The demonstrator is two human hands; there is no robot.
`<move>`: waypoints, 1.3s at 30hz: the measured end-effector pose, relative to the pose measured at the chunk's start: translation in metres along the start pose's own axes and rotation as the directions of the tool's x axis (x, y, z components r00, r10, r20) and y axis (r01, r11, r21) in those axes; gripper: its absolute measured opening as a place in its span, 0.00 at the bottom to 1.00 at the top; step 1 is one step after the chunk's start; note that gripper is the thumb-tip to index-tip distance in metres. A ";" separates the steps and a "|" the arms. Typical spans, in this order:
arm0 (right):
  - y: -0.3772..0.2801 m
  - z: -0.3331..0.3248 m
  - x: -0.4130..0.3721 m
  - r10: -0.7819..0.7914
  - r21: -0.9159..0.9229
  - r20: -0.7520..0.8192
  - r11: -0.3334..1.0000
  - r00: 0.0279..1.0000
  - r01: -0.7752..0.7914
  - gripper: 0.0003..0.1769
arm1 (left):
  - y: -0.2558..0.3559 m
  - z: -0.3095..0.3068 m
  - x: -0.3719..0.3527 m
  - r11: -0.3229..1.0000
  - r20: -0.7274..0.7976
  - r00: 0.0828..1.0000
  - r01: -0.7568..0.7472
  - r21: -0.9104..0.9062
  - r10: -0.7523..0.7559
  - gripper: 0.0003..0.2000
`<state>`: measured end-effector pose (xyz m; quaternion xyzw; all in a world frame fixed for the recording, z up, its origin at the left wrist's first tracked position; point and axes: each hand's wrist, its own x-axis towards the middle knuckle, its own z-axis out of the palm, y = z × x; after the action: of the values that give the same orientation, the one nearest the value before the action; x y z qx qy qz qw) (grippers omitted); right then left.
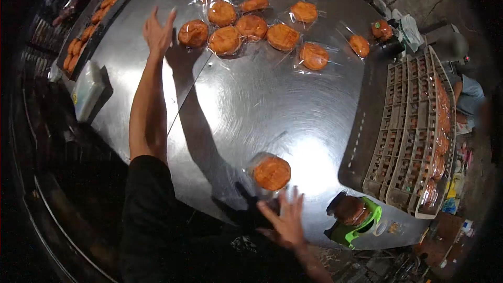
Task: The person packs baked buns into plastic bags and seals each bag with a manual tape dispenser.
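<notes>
My left hand (pixel 160 32) reaches far over the metal table with its fingers spread, holding nothing. Just to its right lies a round orange-brown bun (pixel 193 33), the nearest of a loose group of buns in clear plastic bags. My right hand (pixel 287 221) is close to the near edge, fingers apart and empty. Right above its fingertips, a single bagged bun (pixel 272 173) rests flat on the table, its clear wrap showing around the sides.
A bright green tape dispenser (pixel 361 225) stands at the near right. Stacked plastic crates (pixel 406 131) hold wrapped buns on the right. At upper left is a long tray of bare buns (pixel 88 33), with a stack of clear bags (pixel 87 90) below it.
</notes>
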<state>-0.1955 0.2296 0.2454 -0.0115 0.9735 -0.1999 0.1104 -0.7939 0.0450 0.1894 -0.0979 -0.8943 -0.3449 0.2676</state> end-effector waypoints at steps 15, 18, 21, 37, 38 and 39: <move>0.100 -0.023 0.066 0.561 0.412 -0.300 0.806 0.771 -0.426 0.35 | 0.114 0.155 0.018 0.916 0.637 0.666 -0.197 -0.350 0.387 0.36; 0.102 -0.030 0.041 0.581 0.374 -0.305 0.802 0.755 -0.466 0.38 | 0.158 0.132 -0.046 0.767 0.614 0.481 -0.522 -0.374 0.626 0.31; 0.096 -0.026 0.021 0.519 0.332 -0.372 0.849 0.770 -0.411 0.36 | 0.208 0.090 -0.129 0.658 0.559 0.361 -0.526 -0.539 0.746 0.32; 0.008 -0.088 -0.077 0.853 0.878 -0.469 0.424 0.229 0.222 0.45 | 0.377 -0.120 -0.345 0.347 0.881 0.043 0.909 -0.230 0.471 0.36; 0.018 -0.071 -0.074 0.769 0.808 -0.587 0.536 0.255 0.243 0.43 | 0.386 -0.137 -0.350 0.241 0.917 0.077 0.953 -0.183 0.390 0.36; 0.017 -0.061 -0.084 0.709 0.807 -0.588 0.548 0.391 0.220 0.38 | 0.391 -0.136 -0.364 0.216 0.918 0.289 0.911 -0.351 0.273 0.34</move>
<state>-0.1264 0.2743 0.3113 0.3139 0.6593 -0.5592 -0.3925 -0.2926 0.2479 0.2948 -0.1397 -0.4884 -0.7226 -0.4688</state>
